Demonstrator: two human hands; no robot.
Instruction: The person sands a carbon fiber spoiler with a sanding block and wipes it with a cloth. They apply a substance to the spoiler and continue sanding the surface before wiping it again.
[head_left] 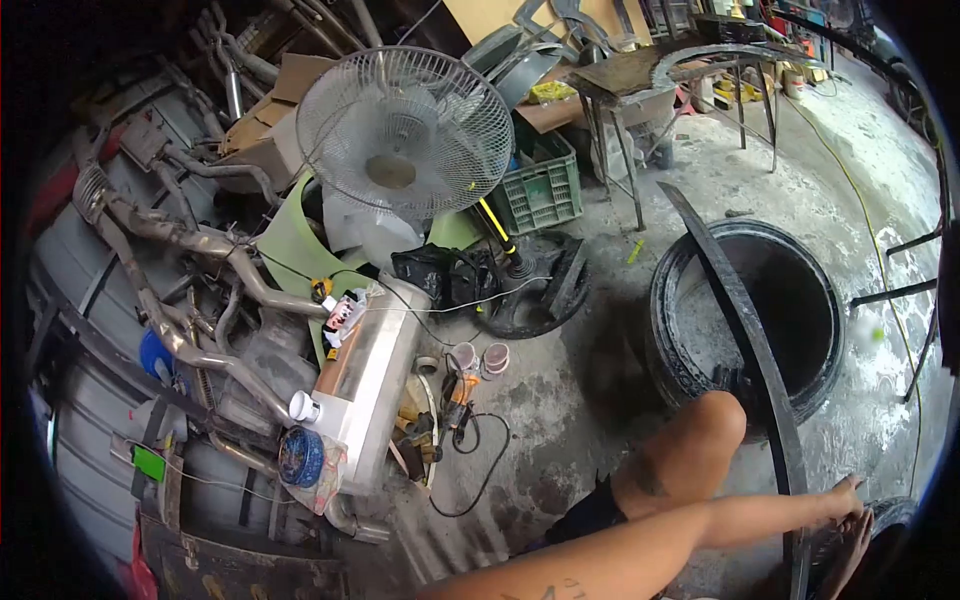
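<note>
The long, curved black strip (745, 318) lies across the round black tub (664, 340), its long axis slanting from the narrow end at upper left down to lower right. The left hand (848, 503) is just right of the strip's lower part, fingers partly bent; whether they grip anything, I cannot tell.

Long dark strip (772, 390) across round tub (663, 330)

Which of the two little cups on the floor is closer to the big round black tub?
The cup on the picture's right. It sits on the side facing the black tub; the other cup is nearer the silver muffler.
</note>
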